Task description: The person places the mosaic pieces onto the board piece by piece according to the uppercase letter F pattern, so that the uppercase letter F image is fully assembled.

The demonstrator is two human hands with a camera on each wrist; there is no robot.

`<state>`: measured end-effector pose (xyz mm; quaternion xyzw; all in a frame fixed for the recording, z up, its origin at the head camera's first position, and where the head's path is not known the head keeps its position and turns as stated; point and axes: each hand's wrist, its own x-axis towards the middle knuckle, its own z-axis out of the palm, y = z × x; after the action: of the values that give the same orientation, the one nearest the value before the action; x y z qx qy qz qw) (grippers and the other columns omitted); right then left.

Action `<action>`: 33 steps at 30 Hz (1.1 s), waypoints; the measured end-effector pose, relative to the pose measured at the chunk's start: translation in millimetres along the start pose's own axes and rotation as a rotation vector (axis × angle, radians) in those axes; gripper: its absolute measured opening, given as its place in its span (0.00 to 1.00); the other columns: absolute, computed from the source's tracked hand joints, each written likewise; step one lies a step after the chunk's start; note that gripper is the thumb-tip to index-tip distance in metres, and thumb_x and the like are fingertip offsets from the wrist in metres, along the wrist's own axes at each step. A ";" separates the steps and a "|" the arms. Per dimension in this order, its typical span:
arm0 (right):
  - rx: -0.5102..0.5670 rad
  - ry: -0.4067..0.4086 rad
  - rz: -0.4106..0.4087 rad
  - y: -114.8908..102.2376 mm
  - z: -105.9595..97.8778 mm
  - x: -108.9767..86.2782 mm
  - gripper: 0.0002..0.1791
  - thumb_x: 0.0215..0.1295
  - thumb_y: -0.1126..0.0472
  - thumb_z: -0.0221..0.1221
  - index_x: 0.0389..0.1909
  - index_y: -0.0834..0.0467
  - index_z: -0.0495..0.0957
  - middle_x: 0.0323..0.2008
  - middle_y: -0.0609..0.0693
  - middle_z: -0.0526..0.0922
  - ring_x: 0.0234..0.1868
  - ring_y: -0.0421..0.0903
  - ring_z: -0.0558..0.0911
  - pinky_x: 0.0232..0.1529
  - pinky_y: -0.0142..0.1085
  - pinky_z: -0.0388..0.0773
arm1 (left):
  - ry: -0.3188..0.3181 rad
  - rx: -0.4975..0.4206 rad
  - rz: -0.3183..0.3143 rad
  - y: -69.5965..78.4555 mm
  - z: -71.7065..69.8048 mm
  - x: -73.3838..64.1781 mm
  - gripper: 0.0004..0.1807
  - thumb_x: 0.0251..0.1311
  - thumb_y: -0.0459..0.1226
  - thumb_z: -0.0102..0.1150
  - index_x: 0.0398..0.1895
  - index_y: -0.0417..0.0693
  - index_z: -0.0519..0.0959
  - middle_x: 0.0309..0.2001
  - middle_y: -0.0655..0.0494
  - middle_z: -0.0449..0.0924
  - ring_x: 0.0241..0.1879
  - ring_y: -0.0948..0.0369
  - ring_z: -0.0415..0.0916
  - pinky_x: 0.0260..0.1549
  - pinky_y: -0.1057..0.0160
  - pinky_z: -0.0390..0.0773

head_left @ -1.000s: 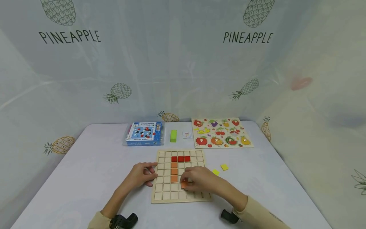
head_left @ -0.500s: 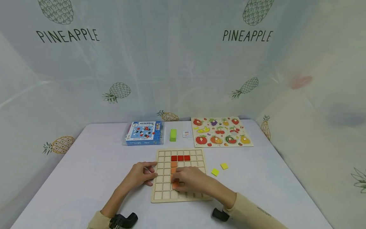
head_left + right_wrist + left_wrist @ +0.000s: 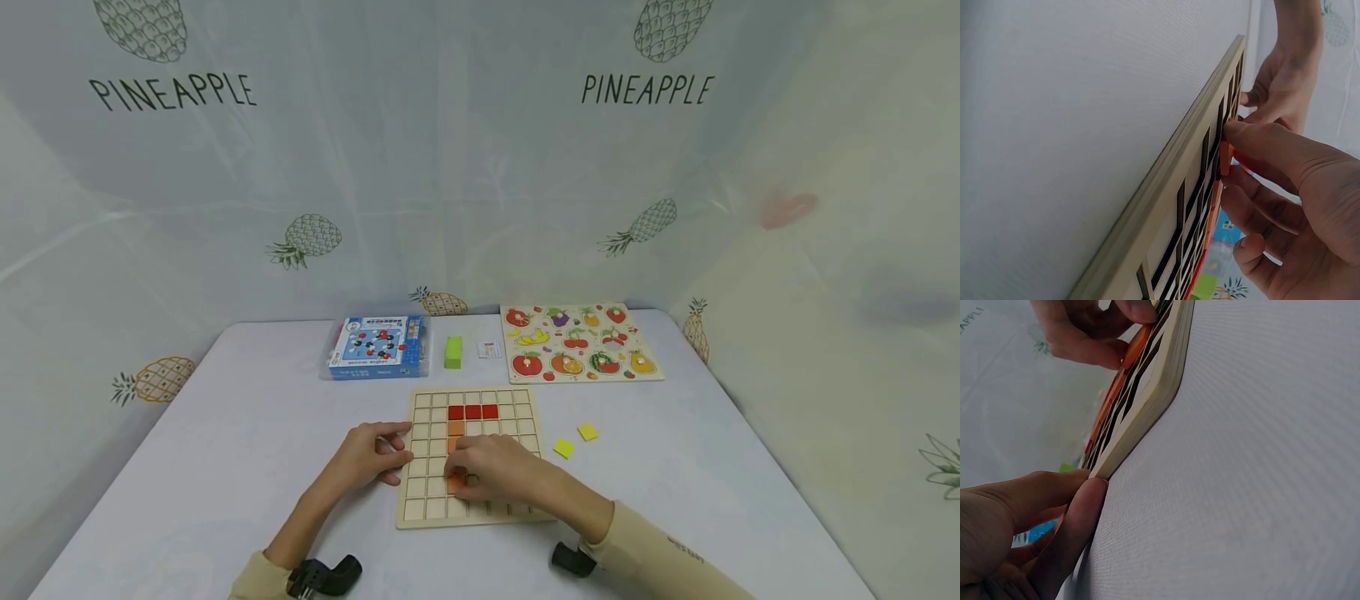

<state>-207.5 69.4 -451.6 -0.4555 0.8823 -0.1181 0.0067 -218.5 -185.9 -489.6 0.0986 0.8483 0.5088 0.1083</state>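
Note:
A wooden grid board (image 3: 435,508) lies on the table in the head view. My left hand (image 3: 371,454) rests its thumb and index fingertips on the board's left edge, spaced apart along it. Over the lower part of the board, my right hand (image 3: 504,468) pinches an orange square tile (image 3: 1226,157) between thumb and fingers. That tile sits tilted at its cell, below the orange tiles (image 3: 456,427) of one column, which my fingers partly hide. Three red tiles (image 3: 472,412) lie in a row at the column's top.
Two yellow tiles (image 3: 564,448) lie right of the board. Farther back stand a blue boxed set (image 3: 378,346), a green block (image 3: 453,352), a small white card (image 3: 490,350) and a fruit puzzle board (image 3: 585,343). A pineapple-printed cloth (image 3: 450,167) hangs behind the table.
My right hand has moved left with the orange tile, bringing it in line under the orange column. Both yellow tiles now show fully. The left hand has stayed at the edge.

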 end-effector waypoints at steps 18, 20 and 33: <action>0.083 0.019 0.137 20.0 -21.6 -26.8 0.11 0.58 0.54 0.69 0.43 0.47 0.85 0.39 0.41 0.84 0.36 0.34 0.80 0.34 0.23 0.78 | -0.001 -0.003 0.026 -0.2 -0.5 -1.6 0.28 0.57 0.32 0.67 0.62 0.35 0.74 0.35 0.48 0.78 0.21 0.59 0.81 0.20 0.62 0.87; 0.083 0.039 0.171 29.2 -24.6 -35.2 0.11 0.58 0.54 0.69 0.42 0.48 0.85 0.39 0.41 0.84 0.34 0.35 0.79 0.34 0.25 0.78 | 0.001 -0.001 0.028 0.0 -0.3 -1.4 0.28 0.57 0.32 0.67 0.62 0.35 0.75 0.35 0.48 0.78 0.21 0.59 0.81 0.19 0.62 0.86; 0.034 0.091 0.387 81.6 -32.0 -91.5 0.14 0.53 0.54 0.72 0.41 0.50 0.85 0.34 0.41 0.82 0.25 0.33 0.70 0.25 0.23 0.70 | 0.000 -0.012 0.031 -0.9 0.1 -0.9 0.28 0.57 0.33 0.68 0.62 0.34 0.74 0.35 0.48 0.78 0.21 0.59 0.82 0.20 0.62 0.87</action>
<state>-223.2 195.0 -446.7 -0.2714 0.9507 -0.1502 -0.0029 -217.7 -186.6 -490.4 0.1111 0.8437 0.5153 0.1011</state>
